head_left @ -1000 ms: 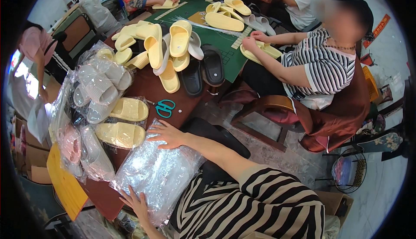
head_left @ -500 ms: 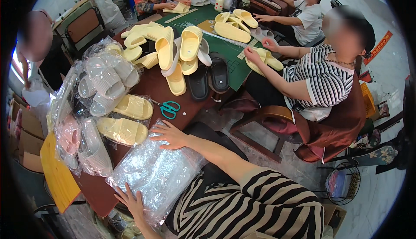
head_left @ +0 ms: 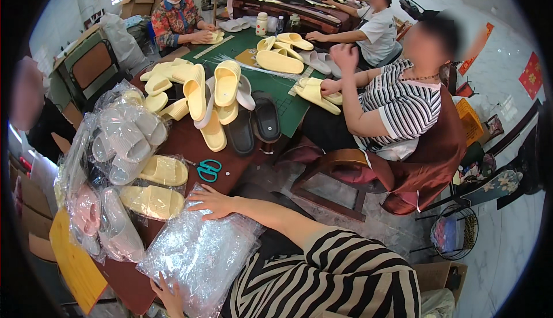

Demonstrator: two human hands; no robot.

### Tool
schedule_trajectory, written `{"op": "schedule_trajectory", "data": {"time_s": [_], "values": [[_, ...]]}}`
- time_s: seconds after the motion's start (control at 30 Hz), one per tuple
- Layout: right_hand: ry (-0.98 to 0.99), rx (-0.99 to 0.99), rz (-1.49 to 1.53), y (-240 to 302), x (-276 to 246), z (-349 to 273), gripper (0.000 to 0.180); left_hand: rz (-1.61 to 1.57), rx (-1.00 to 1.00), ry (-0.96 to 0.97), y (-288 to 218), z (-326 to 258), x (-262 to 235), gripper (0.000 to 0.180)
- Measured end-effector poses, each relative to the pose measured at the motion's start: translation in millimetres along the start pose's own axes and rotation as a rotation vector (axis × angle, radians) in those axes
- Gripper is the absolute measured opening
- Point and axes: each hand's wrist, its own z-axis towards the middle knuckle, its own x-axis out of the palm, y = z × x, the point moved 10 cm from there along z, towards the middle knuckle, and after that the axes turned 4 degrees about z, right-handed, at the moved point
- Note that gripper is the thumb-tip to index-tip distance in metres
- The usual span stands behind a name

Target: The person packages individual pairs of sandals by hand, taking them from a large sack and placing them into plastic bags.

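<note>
A stack of clear plastic bags lies flat across the table edge and my lap, shiny and wrinkled. My right hand rests on its far corner with fingers spread, gripping nothing. At the stack's near left edge is my left hand, its fingers apart; the lower frame edge cuts off its wrist. Just beyond my right hand lie teal-handled scissors. A yellow slipper pair in clear wrap sits left of that hand, beside a bagged grey pair and a bagged pink pair.
Bagged grey slippers pile up at left. Loose yellow slippers and black slippers stand farther back on the table. At right, a co-worker in stripes sits on a chair over yellow slippers. A yellow board juts out lower left.
The view has shifted, so the table scene sits farther left. My left hand is lower at the bags' edge; my right hand stays on them. The striped co-worker has raised one hand.
</note>
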Motion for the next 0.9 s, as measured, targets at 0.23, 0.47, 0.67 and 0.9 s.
{"op": "schedule_trajectory", "data": {"time_s": [0.23, 0.47, 0.67, 0.9], "values": [[-0.057, -0.047, -0.008, 6, -3, 3, 0.062, 0.126, -0.234, 0.125, 18, -30, 13, 0.063], [-0.059, -0.052, -0.003, 13, -6, 5, 0.062, 0.006, -0.369, 0.253, -23, -48, 1, 0.056], [-0.055, -0.029, 0.0, 5, -1, 4, 0.063, -0.071, -0.438, 0.154, -12, -46, 4, 0.048], [0.034, 0.009, 0.032, 7, -3, 7, 0.063, 0.15, -0.045, -0.033, -12, -39, 16, 0.034]]}}
